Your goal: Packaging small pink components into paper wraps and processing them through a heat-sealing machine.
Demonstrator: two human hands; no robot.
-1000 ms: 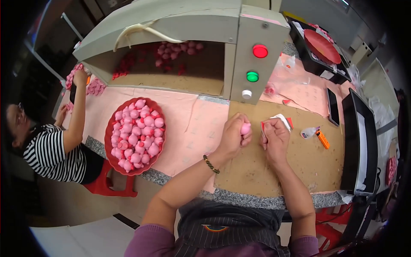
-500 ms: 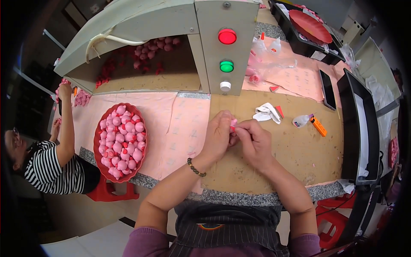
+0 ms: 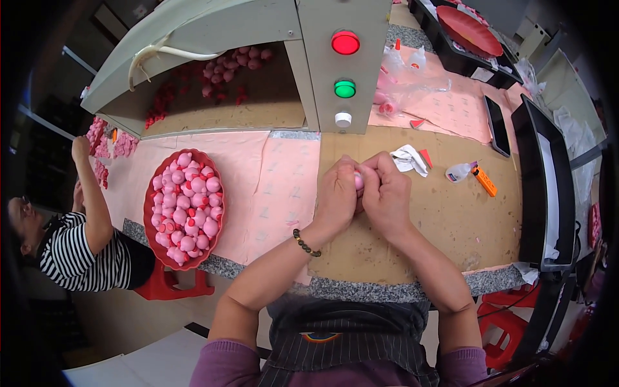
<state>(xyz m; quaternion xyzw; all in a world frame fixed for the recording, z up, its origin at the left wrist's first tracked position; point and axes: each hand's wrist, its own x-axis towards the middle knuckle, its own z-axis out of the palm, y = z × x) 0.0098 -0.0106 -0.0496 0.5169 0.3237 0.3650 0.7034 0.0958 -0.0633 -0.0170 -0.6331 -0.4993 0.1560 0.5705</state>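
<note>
My left hand and my right hand meet over the brown board, fingers closed around one small pink piece. Only a rounded bit of it shows between the thumbs; the fingers hide the rest. To the left, a red scalloped tray is heaped with pink round figures that have red parts. Right of my hands lie a crumpled white cloth, a red scrap, a small clear bottle and an orange tool with a dark end.
A grey machine housing with red and green lights rises ahead; pink and red pieces lie inside its opening. At the right are a phone and a long black tray. A person in a striped top sits at far left.
My hands have drawn closer together around the pink piece, which now shows as a rounded bit between my thumbs. The view has shifted slightly. The person at left has lowered the raised arm.
</note>
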